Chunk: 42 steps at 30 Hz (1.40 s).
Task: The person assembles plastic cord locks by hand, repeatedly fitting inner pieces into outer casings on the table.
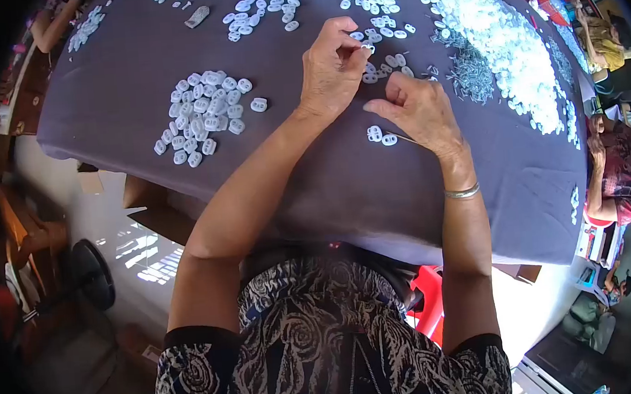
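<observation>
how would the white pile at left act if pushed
The pile would probably spread, since its pieces look loose. Each would likely slide rather than roll, looking flattish and oval. Their small size suggests little weight.

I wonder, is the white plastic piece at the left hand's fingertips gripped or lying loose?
Gripped: the left hand pinches the white plastic piece between thumb and finger, its edge showing beyond them.

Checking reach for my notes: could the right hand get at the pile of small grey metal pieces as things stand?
Probably yes: the right hand is just beside the metal pile, and nothing tall appears to stand between them. A thin rod by its palm might hamper it slightly.
</observation>
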Each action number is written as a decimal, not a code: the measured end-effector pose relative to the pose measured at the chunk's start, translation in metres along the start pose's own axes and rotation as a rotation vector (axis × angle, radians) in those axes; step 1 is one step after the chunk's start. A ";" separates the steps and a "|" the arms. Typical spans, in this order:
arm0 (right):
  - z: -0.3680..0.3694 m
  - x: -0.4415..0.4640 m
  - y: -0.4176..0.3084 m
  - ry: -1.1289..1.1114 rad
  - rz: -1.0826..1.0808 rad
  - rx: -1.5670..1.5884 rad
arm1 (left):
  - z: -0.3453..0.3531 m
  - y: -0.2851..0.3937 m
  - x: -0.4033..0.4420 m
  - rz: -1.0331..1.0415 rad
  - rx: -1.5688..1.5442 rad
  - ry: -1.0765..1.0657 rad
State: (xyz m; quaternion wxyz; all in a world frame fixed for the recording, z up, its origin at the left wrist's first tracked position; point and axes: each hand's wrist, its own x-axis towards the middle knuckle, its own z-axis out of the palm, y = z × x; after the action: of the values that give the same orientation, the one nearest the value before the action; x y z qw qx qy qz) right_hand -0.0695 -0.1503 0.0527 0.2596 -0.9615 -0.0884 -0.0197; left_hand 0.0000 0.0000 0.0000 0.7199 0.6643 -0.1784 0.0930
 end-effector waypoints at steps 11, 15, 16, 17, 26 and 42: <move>0.006 -0.001 0.000 0.041 -0.177 0.137 | 0.000 0.002 0.000 -0.004 0.033 -0.026; 0.005 -0.001 0.003 0.046 -0.200 0.203 | 0.000 0.007 -0.001 -0.043 -0.024 -0.045; 0.003 -0.001 0.002 0.015 -0.150 0.226 | 0.000 0.009 -0.001 -0.061 -0.042 -0.052; 0.001 -0.001 0.001 -0.015 -0.099 0.248 | -0.001 0.011 -0.001 -0.080 -0.059 -0.060; -0.008 0.008 0.033 0.263 0.138 0.787 | 0.004 0.021 -0.010 -0.222 -0.116 -0.304; 0.001 0.008 0.030 0.212 0.149 0.796 | 0.008 0.020 -0.016 -0.275 -0.079 -0.427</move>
State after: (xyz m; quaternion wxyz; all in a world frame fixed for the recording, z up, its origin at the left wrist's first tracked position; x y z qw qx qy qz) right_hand -0.0566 -0.1739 0.0375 0.6193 -0.7825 0.0077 -0.0642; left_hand -0.0236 -0.0041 0.0130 0.6972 0.6581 -0.2379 -0.1555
